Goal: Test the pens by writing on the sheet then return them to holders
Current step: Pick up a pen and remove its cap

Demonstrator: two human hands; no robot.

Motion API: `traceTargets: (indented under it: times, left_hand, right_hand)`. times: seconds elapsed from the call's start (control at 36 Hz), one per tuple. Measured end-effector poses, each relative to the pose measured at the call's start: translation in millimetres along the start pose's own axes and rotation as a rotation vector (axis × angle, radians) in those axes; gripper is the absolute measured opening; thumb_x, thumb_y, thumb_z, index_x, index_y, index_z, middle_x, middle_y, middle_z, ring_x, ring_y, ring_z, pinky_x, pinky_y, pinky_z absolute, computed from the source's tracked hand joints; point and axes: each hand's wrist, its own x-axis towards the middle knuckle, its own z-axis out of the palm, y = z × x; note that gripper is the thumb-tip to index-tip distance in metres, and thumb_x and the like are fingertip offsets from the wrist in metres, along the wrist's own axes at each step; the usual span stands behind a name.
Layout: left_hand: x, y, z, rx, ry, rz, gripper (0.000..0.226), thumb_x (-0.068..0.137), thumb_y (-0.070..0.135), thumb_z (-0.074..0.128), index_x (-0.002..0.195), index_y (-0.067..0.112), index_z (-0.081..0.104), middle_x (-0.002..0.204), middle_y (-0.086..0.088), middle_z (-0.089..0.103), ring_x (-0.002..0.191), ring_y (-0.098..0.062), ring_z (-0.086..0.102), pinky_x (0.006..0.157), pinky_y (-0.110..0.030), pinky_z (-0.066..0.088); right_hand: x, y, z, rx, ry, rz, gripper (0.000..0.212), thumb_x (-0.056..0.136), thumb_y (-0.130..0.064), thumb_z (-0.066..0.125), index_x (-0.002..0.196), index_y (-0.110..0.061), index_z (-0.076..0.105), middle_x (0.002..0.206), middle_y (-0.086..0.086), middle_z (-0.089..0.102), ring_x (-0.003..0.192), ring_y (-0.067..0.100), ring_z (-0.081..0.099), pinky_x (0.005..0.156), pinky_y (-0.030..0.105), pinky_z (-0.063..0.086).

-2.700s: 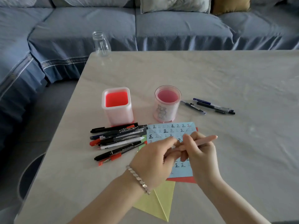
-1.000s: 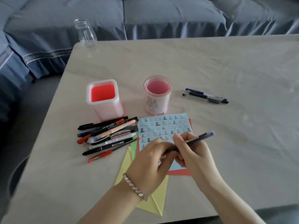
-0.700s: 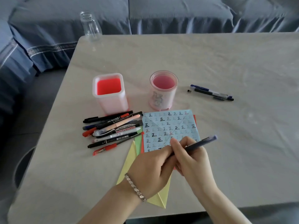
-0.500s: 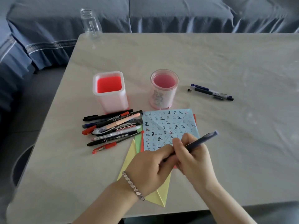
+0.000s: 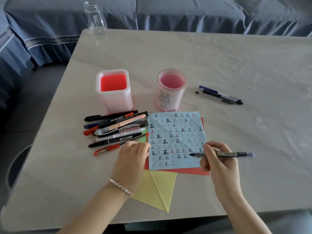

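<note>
- The right hand (image 5: 217, 159) held a slim dark pen (image 5: 226, 154) in a writing grip, its fingers (image 5: 211, 147) curled round the front of the barrel.
- The pen lay almost level. Its tip pointed left of those fingers and met the pale blue paper sheet (image 5: 175, 141) near its right edge (or all but met it; the gap was too fine to judge), and its back end stuck out to the right past the hand.
- The left hand (image 5: 133, 159) rested at the sheet's left edge with its fingers (image 5: 143, 146) curled under. I could not tell whether they held anything. A silver chain bracelet (image 5: 120, 184) sat on that wrist.
- The blue sheet, covered with rows of small written characters, lay between the two hands on a red paper sheet (image 5: 185, 172). A yellow folded paper sheet (image 5: 157, 191) poked out nearer the person, beside the left wrist.
- Just beyond the left fingers a heap of mixed pens and markers (image 5: 116, 130) lay flat on the pale marbled surface (image 5: 236, 56) (one read WHITEBOARD), with a red pen nearest the knuckles.
- Beyond the heap stood a square translucent holder with a red inside (image 5: 114, 98), upright. To its right, past the sheet's far edge, stood a round pink translucent holder (image 5: 170, 95), also upright.
- Well beyond the right fingers a few loose dark and blue pens (image 5: 219, 95) lay together.
- A clear plastic bottle (image 5: 95, 19) stood at the far left corner, with a blue-covered sofa (image 5: 185, 12) behind.
</note>
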Motion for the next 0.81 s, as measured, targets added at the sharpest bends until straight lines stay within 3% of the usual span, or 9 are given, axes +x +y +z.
traceTargets:
  times: [0.08, 0.14, 0.19, 0.25, 0.36, 0.53, 0.64, 0.75, 0.81]
  left_hand:
    - [-4, -4, 3, 0.086, 0.086, 0.003, 0.036, 0.071, 0.002, 0.071, 0.093, 0.018, 0.047, 0.081, 0.002, 0.069, 0.089, -0.02, 0.044, 0.074, -0.033, 0.032]
    - [-4, -3, 2, 0.071, 0.105, -0.021, 0.042, 0.068, 0.003, 0.075, 0.097, 0.017, 0.049, 0.089, -0.002, 0.068, 0.092, -0.022, 0.044, 0.078, -0.034, 0.03]
    - [-3, 2, -2, 0.036, 0.108, -0.032, 0.034, 0.076, 0.008, 0.066, 0.105, 0.016, 0.049, 0.098, -0.006, 0.065, 0.096, -0.022, 0.045, 0.084, -0.034, 0.031]
    - [-5, 10, -5, -0.029, 0.056, 0.026, 0.027, 0.085, 0.016, 0.048, 0.112, 0.017, 0.047, 0.109, -0.007, 0.061, 0.103, -0.023, 0.047, 0.091, -0.035, 0.032]
    - [-18, 28, -4, -0.071, -0.178, 0.22, 0.035, 0.087, 0.027, 0.04, 0.121, 0.023, 0.049, 0.134, -0.009, 0.051, 0.126, -0.023, 0.038, 0.105, -0.037, 0.026]
    - [-28, 33, -1, -0.004, -0.367, 0.222, 0.043, 0.088, 0.04, 0.036, 0.127, 0.029, 0.047, 0.145, -0.011, 0.037, 0.136, -0.023, 0.026, 0.105, -0.04, 0.021]
    - [-31, 33, 2, 0.012, -0.389, 0.21, 0.045, 0.089, 0.044, 0.034, 0.13, 0.029, 0.043, 0.144, -0.009, 0.039, 0.136, -0.023, 0.026, 0.105, -0.041, 0.021]
    - [-35, 30, 6, -0.035, -0.387, 0.205, 0.046, 0.096, 0.046, 0.023, 0.133, 0.029, 0.045, 0.146, -0.009, 0.036, 0.138, -0.024, 0.025, 0.106, -0.043, 0.021]
    - [-36, 30, 6, -0.072, -0.383, 0.189, 0.046, 0.095, 0.047, 0.03, 0.132, 0.029, 0.049, 0.146, -0.008, 0.036, 0.138, -0.023, 0.024, 0.108, -0.043, 0.021]
  right_hand:
    - [1, 3, -5, 0.005, -0.011, 0.003, 0.015, 0.09, -0.006, 0.052, 0.075, -0.006, 0.056, 0.044, 0.0, 0.053, 0.04, 0.011, 0.046, 0.043, 0.015, 0.04]
    - [3, 5, -6, 0.001, -0.022, 0.006, 0.018, 0.09, -0.007, 0.052, 0.073, -0.005, 0.059, 0.05, 0.004, 0.061, 0.045, 0.013, 0.055, 0.046, 0.017, 0.045]
    - [4, 6, -7, 0.015, -0.035, 0.005, 0.019, 0.091, -0.008, 0.051, 0.074, -0.006, 0.06, 0.058, 0.006, 0.066, 0.051, 0.015, 0.061, 0.048, 0.019, 0.049]
    - [6, 8, -7, 0.023, -0.042, -0.008, 0.018, 0.091, -0.008, 0.05, 0.076, -0.006, 0.06, 0.062, 0.005, 0.068, 0.055, 0.015, 0.063, 0.05, 0.02, 0.051]
    - [7, 12, -3, -0.015, -0.016, -0.058, 0.016, 0.089, -0.008, 0.055, 0.074, -0.006, 0.059, 0.058, 0.002, 0.067, 0.052, 0.012, 0.062, 0.049, 0.019, 0.051]
    - [5, 23, 9, -0.077, 0.094, -0.126, 0.032, 0.083, -0.015, 0.065, 0.057, -0.005, 0.05, 0.039, 0.002, 0.055, 0.038, 0.01, 0.051, 0.042, 0.017, 0.044]
    - [8, 38, 17, -0.148, 0.136, -0.181, 0.042, 0.083, -0.014, 0.066, 0.05, -0.01, 0.04, 0.034, -0.002, 0.048, 0.033, 0.007, 0.044, 0.039, 0.017, 0.037]
    - [12, 52, 22, -0.243, 0.148, -0.207, 0.044, 0.084, -0.011, 0.063, 0.049, -0.011, 0.037, 0.039, -0.002, 0.045, 0.04, 0.01, 0.042, 0.044, 0.026, 0.038]
    - [13, 56, 24, -0.279, 0.16, -0.242, 0.045, 0.084, -0.011, 0.061, 0.048, -0.014, 0.034, 0.037, -0.005, 0.044, 0.04, 0.009, 0.039, 0.045, 0.025, 0.036]
